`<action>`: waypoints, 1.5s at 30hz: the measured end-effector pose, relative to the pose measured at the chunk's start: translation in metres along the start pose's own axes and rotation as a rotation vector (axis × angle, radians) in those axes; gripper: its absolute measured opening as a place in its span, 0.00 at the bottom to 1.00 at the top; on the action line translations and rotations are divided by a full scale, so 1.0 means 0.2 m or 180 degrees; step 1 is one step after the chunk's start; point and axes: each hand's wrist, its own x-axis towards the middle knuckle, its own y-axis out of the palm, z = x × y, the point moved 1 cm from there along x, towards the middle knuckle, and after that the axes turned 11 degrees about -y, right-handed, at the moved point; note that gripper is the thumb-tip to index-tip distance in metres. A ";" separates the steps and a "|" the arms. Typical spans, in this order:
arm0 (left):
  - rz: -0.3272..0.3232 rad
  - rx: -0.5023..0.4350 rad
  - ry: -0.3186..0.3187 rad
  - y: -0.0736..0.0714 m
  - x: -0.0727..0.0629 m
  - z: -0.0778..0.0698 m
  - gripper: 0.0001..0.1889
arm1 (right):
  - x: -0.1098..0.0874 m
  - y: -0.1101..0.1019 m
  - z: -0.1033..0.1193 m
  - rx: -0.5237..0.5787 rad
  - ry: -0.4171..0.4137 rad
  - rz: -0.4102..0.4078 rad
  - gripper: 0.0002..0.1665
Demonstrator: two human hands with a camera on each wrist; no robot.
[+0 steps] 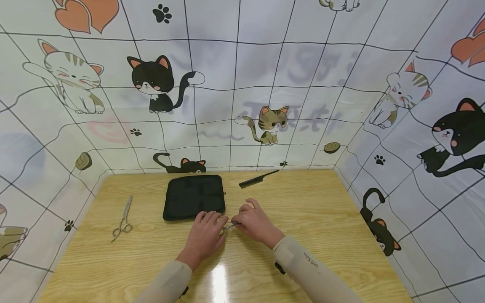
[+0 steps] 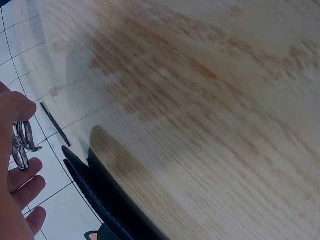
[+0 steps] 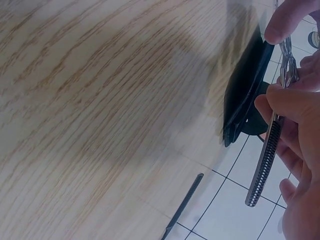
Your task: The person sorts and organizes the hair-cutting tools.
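Toothed scissors (image 3: pixel 268 146) in 2 hands (image 1: pixel 204 235) (image 1: pixel 258 222)

We observe 1 wood-grain table (image 1: pixel 322 235), bordered on 3 sides by white sheeting (image 1: pixel 212 63) printed with black grid lines (image 1: pixel 237 42), cats (image 1: pixel 153 80) and hearts (image 1: pixel 100 10). We note 1 bright reflection (image 1: pixel 219 284) on the table.

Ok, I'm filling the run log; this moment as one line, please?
left hand: holds shears by handles | right hand: pinches shears | scissors: table, left of case | comb: table, right of case
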 end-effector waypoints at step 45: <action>-0.0028 0.0049 -0.0100 0.02 0.02 -0.03 0.05 | 0.03 0.04 0.02 0.0038 0.0069 -0.0116 0.09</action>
